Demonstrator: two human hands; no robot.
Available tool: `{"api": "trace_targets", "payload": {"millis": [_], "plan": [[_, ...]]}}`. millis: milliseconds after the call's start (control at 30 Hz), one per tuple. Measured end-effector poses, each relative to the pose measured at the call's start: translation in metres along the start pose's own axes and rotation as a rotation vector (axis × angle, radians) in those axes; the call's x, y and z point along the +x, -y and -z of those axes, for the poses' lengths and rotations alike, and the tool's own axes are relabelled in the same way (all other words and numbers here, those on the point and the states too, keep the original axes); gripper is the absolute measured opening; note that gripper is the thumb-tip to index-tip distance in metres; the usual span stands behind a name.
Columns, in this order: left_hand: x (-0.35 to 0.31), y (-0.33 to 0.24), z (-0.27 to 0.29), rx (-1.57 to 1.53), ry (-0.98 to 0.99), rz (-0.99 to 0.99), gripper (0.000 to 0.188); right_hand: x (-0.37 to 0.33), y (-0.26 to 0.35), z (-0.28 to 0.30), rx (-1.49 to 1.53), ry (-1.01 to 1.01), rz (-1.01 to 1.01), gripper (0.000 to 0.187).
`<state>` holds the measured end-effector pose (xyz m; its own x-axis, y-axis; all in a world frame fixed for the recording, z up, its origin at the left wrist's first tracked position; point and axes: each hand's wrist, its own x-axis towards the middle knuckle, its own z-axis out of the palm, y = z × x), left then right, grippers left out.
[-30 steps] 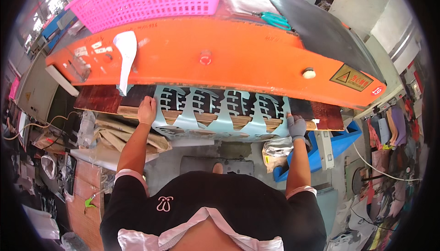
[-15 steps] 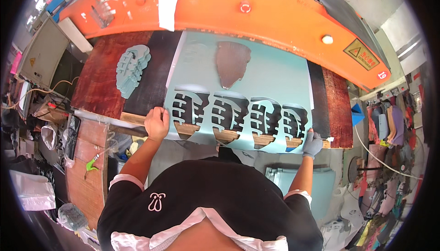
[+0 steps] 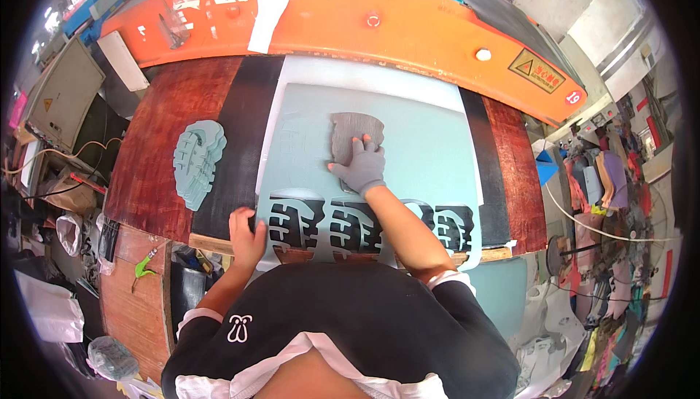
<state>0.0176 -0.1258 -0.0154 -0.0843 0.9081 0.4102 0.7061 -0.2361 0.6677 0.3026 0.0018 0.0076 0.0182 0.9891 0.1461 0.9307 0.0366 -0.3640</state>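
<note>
The right hand (image 3: 360,168), fingers spread, touches a streaky grey block (image 3: 353,126) on a smooth sheet (image 3: 430,151); the left hand's (image 3: 248,236) fingers are apart.

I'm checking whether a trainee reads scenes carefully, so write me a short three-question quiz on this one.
1. Which hand wears a grey glove?
2. True or false: the stack of cut pieces lies to the left of the pale teal sheet.
3. The glove lies over: A) the orange beam; B) the grey-brown shaped piece; C) the pink basket.

Key: 1. The right hand. 2. True. 3. B.
</note>
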Motion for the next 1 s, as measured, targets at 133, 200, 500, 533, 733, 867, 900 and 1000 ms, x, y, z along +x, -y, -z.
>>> {"api": "trace_targets", "payload": {"millis": [133,200,500,533,733,867,900,1000], "plan": [[0.07,-0.015,-0.053,-0.013,0.123,-0.254,0.038,0.03,0.036,0.021,-0.135,0.174,-0.216,0.093],[0.095,-0.024,-0.086,0.051,0.232,-0.388,0.04,0.037,0.048,0.03,-0.103,0.181,-0.295,0.09],[0.116,-0.047,-0.129,0.181,0.272,-0.254,0.052,0.044,0.025,0.025,0.147,0.031,-0.266,0.084],[0.116,-0.046,-0.129,0.205,0.325,-0.248,0.052,0.044,0.015,0.027,0.227,0.043,-0.26,0.083],[0.113,-0.039,-0.136,0.24,0.306,-0.282,0.05,0.031,-0.052,0.049,1.156,-0.013,-0.438,0.079],[0.113,-0.04,-0.137,0.228,0.286,-0.306,0.047,0.023,-0.068,0.052,0.261,-0.25,-0.227,0.075],[0.114,-0.041,-0.136,0.228,0.283,-0.305,0.046,0.022,-0.069,0.052,0.103,-0.199,-0.249,0.075],[0.114,-0.043,-0.135,0.216,0.266,-0.314,0.043,0.021,-0.069,0.051,-0.078,-0.169,-0.263,0.076]]}}
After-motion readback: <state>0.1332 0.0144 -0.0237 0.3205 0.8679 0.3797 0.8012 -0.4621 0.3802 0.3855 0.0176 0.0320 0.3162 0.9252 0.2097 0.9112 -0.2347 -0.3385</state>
